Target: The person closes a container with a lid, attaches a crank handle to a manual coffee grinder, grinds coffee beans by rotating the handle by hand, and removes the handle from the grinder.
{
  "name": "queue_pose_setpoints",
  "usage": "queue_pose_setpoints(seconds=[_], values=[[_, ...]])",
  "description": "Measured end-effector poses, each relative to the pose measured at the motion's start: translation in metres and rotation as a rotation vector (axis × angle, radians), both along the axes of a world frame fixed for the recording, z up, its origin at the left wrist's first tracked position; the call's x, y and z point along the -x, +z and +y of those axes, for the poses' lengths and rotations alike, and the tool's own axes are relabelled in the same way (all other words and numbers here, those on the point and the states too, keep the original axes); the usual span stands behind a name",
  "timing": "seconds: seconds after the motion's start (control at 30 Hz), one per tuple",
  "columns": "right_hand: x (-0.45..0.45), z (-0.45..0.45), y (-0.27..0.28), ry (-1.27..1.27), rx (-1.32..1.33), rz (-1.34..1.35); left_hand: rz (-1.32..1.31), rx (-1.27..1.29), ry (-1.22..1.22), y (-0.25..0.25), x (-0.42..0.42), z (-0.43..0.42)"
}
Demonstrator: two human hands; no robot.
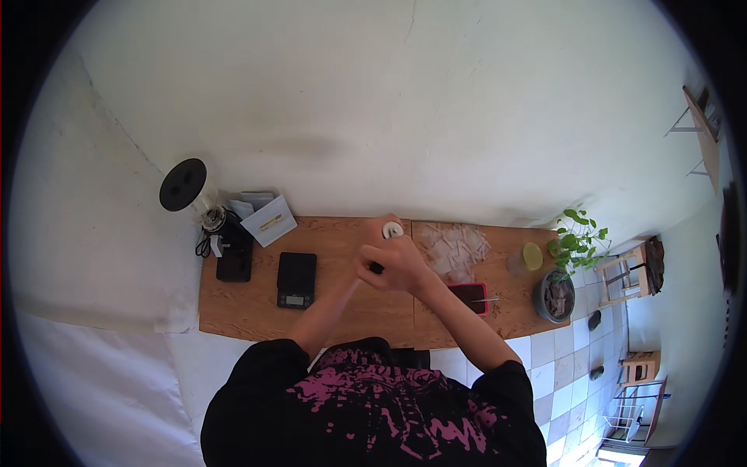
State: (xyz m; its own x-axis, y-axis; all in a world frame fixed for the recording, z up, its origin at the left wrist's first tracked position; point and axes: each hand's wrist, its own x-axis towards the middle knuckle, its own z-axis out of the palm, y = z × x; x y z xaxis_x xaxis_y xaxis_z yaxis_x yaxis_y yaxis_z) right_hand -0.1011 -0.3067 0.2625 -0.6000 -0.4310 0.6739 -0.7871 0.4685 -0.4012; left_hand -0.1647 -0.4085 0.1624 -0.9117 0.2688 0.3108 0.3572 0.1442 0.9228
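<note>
Above the middle of the wooden table, my two hands are together. My left hand (377, 231) is wrapped round a small object with a white round end (392, 229), which sticks out at the top. Closer to me, my right hand (394, 265) is closed over a dark part (376, 268) that shows between its fingers. Most of what the hands hold is hidden by the fingers. A black digital scale (296, 280) lies left of my hands, and a pile of small clear packets (455, 249) lies to their right.
At the left stand a black grinder (234, 253) and white envelopes (271, 221). To the right are a red tray (484, 300) with dark contents, a yellow-green lidded cup (532, 256), a leafy plant (577, 241) and a round bin (554, 296). The wall rises behind the table (342, 319).
</note>
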Motion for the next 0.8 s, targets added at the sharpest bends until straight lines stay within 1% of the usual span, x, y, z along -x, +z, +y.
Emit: queue_pose_setpoints(seconds=[0.07,0.13,0.17,0.2,0.23,0.27,0.3,0.33,0.37,0.4,0.47,0.5,0.53,0.57,0.6,0.63,0.7,0.73,0.77,0.8], values=[[0.01,-0.006,0.005,0.024,-0.003,0.033,0.04,-0.095,-0.041,-0.019,-0.014,0.019],[0.026,-0.005,0.006,-0.054,0.054,0.043,0.032,-0.33,-0.078,-0.032,-0.034,0.038],[0.033,-0.001,0.005,-0.052,0.054,0.044,0.021,-0.445,-0.084,-0.034,-0.044,0.044],[0.041,0.008,0.004,-0.146,0.036,0.026,0.016,-0.372,-0.089,-0.032,-0.055,0.046],[0.047,0.019,0.001,-0.24,0.017,0.009,0.004,-0.188,-0.09,-0.017,-0.065,0.042],[0.054,0.032,-0.003,-0.314,0.016,-0.023,0.014,0.111,-0.119,0.015,-0.077,0.027],[0.059,0.047,-0.008,-0.387,0.015,-0.056,0.014,0.11,-0.117,0.012,-0.075,0.023],[0.06,0.063,-0.017,-0.386,0.013,-0.055,-0.018,0.09,-0.206,0.008,-0.072,0.021],[0.062,0.08,-0.026,-0.463,-0.018,-0.057,-0.049,0.069,-0.296,0.006,-0.069,0.019],[0.063,0.094,-0.032,-0.541,-0.051,-0.059,-0.048,0.067,-0.297,0.008,-0.066,0.014],[0.053,0.116,-0.041,-0.558,-0.081,-0.089,-0.124,0.065,-0.178,0.014,-0.057,0.003],[0.046,0.121,-0.044,-0.572,-0.109,-0.119,-0.122,0.064,-0.182,0.013,-0.049,-0.002],[0.037,0.119,-0.042,-0.576,-0.109,-0.119,-0.128,0.027,-0.125,0.01,-0.039,-0.006],[0.027,0.117,-0.042,-0.509,-0.08,-0.133,-0.135,-0.01,-0.067,0.008,-0.03,-0.01],[0.018,0.112,-0.042,-0.441,-0.051,-0.148,-0.137,-0.009,-0.07,0.01,-0.022,-0.014],[0.011,0.107,-0.045,-0.442,-0.05,-0.149,-0.14,0.019,-0.033,0.014,-0.015,-0.019],[0.002,0.094,-0.051,-0.291,-0.014,-0.245,-0.145,0.048,0.005,0.012,-0.002,-0.023],[-0.003,0.083,-0.05,-0.292,-0.014,-0.247,-0.059,0.049,0.034,0.004,0.005,-0.022],[-0.009,0.071,-0.049,-0.219,0.004,-0.236,0.026,0.051,0.063,-0.005,0.009,-0.022],[-0.013,0.058,-0.045,-0.146,0.023,-0.225,0.023,0.052,0.061,-0.005,0.008,-0.021]])
